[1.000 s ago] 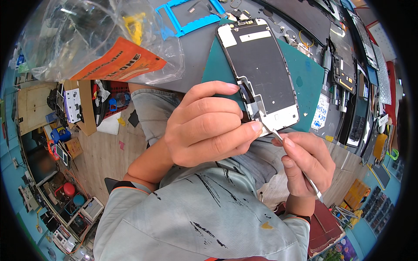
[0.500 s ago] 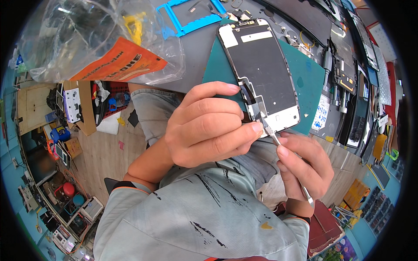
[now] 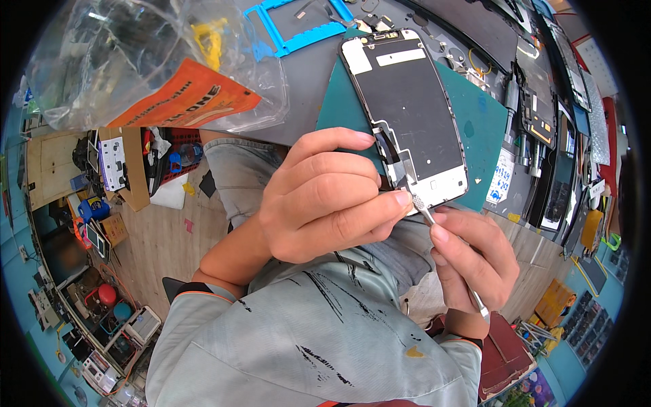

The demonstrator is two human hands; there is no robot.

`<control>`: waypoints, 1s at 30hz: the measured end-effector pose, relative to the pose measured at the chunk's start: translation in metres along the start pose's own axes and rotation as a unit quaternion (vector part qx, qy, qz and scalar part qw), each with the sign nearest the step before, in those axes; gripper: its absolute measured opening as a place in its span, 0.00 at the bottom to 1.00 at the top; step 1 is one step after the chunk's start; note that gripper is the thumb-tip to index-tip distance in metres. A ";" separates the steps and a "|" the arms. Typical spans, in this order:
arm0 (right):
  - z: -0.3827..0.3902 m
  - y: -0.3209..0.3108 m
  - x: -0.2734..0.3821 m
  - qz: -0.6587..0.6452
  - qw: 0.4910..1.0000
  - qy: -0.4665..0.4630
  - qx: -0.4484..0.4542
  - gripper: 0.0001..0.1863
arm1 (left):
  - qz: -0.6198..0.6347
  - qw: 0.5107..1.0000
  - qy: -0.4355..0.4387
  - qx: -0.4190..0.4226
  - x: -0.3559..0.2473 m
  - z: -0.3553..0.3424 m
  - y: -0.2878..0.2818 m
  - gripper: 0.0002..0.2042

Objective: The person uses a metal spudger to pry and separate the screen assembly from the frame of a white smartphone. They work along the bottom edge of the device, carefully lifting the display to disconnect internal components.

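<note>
A phone screen assembly (image 3: 397,88) with a black back plate and white end lies tilted over a green mat (image 3: 478,142). My left hand (image 3: 329,197) has its fingers curled at the screen's lower left edge, gripping it beside a flex cable and small metal bracket (image 3: 400,166). My right hand (image 3: 475,261) pinches a slim metal tool (image 3: 462,278); its tip reaches the bracket at the screen's lower edge, by my left hand's fingertips. What exactly the tip touches is too small to tell.
A clear bag (image 3: 115,54) with an orange label hangs over the grey bench's (image 3: 291,88) left front. A blue plastic frame (image 3: 298,41), small parts (image 3: 373,20) and stacked screens and phone parts (image 3: 536,115) lie behind and to the right. A cardboard box (image 3: 139,190) is at left.
Since a second ago my right hand has shifted slightly left, with the tool angled more steeply. Over the last half second very little has moved; my left hand stays at the screen edge.
</note>
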State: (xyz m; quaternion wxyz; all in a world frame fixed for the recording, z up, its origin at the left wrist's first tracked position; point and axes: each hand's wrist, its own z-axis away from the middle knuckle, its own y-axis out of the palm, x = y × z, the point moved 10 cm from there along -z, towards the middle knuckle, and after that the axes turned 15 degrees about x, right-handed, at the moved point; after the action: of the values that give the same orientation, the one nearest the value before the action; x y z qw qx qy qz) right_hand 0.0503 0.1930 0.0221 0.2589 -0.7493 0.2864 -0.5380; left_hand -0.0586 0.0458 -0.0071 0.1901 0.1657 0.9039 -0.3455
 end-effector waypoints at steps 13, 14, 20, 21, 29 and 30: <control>0.000 0.002 -0.001 -0.001 1.000 -0.004 0.006 0.26 | -0.003 1.000 -0.001 0.007 0.000 0.000 0.000 0.11; 0.000 0.001 0.000 -0.004 1.000 -0.008 0.002 0.26 | 0.000 1.000 -0.002 0.008 0.000 0.000 0.000 0.11; -0.002 0.000 0.000 -0.008 1.000 -0.011 0.004 0.25 | -0.004 1.000 -0.003 0.007 0.000 0.000 0.000 0.11; -0.002 0.000 -0.001 -0.009 1.000 -0.009 0.003 0.25 | -0.004 1.000 -0.003 0.007 -0.001 0.000 0.000 0.11; -0.004 -0.002 0.009 0.051 0.997 -0.044 0.028 0.21 | -0.002 1.000 0.001 0.002 0.000 0.000 0.000 0.11; -0.004 -0.001 0.011 0.063 0.996 -0.052 0.032 0.21 | -0.001 1.000 0.001 0.002 0.000 0.000 0.000 0.11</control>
State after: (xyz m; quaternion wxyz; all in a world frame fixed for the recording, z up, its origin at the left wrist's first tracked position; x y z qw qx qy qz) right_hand 0.0490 0.1862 0.0313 0.3308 -0.7482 0.3014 -0.4899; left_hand -0.0580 0.0458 -0.0075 0.1891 0.1657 0.9035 -0.3472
